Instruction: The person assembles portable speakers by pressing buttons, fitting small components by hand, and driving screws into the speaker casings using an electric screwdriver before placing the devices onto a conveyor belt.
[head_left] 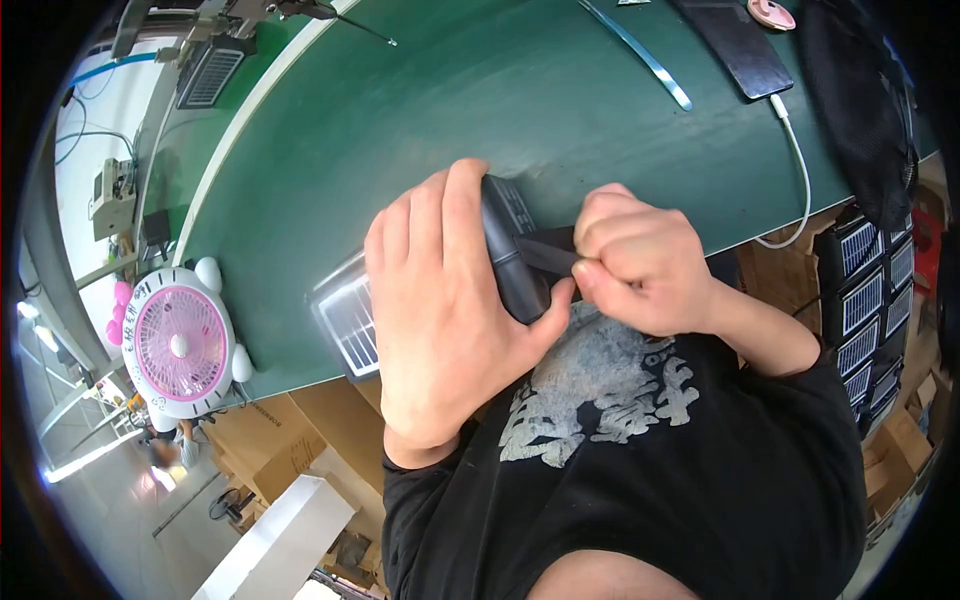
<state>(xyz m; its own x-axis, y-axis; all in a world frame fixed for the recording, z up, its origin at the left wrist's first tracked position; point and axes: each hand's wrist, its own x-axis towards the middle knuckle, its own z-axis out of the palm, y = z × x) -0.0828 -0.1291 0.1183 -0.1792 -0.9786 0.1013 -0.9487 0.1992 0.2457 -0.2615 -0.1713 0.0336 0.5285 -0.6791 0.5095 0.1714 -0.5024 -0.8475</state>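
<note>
Head camera, item one: the piece in hand?
One dark solar unit (512,268), on or just above the green bench (480,90) at its front edge, close to the wearer's shirt (690,480); probably kept there for short reach.

Left hand (435,300)?
Clamped over the unit, back uppermost, fingers across it, thumb by the end nearer the other hand. Presumably spread so to stop sliding or turning. A panel (352,325) shows past its outer side; the join is hidden by the palm.

Right hand (640,262)?
Closed in a fist on a black strip (548,250) at the unit's end; the curled fingers suit a narrow piece. Strip fixed or loose: cannot tell.

Hands together?
Apart, narrowly. Left thumb lies just beside the right fingers, both near one end.

Surroundings?
One pink-and-white fan (180,342), left edge, grille towards the wearer, likely for air. One phone (735,50), upper right, on a white cable (800,160), apparently charging out of the way. One slim blue tool (648,60), well apart from the hands. Stacked panels (860,300), right, beyond the bench edge, perhaps for easy reach.
</note>
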